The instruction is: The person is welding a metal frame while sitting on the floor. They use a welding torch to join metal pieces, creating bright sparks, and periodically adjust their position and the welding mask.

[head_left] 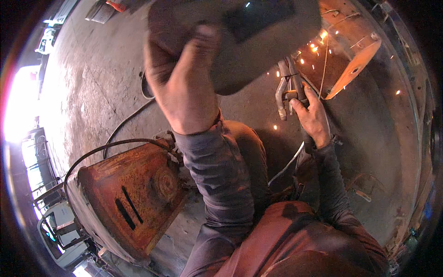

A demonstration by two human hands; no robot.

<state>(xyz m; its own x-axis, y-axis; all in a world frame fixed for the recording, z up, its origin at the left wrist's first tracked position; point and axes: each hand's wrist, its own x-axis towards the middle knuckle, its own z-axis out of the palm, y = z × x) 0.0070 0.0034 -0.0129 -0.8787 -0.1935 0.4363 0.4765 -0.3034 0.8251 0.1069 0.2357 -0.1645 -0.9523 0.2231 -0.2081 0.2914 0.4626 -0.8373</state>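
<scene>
In front of me, at the top of the head view, my left hand (pixel 187 90) grips a dark hand-held welding shield (pixel 244 60), thumb over its near face. A dark rectangular window (pixel 263 18) is set into the shield. My right hand (pixel 315 117) is closed around an electrode holder (pixel 291 85), lower and to the right. The front of the holder passes behind the shield's edge, so its tip is hidden. Bright sparks (pixel 315 47) fly just beyond it, beside an orange-lit metal plate (pixel 357 69).
A rusty, slotted metal housing (pixel 138 194) stands at my left, with a black cable (pixel 115 143) looping over it. A pale cable (pixel 288 161) runs below my right hand. Vehicles (pixel 60 235) stand by the bright opening (pixel 20 106) at far left. Grey concrete floor (pixel 106 69) lies around me.
</scene>
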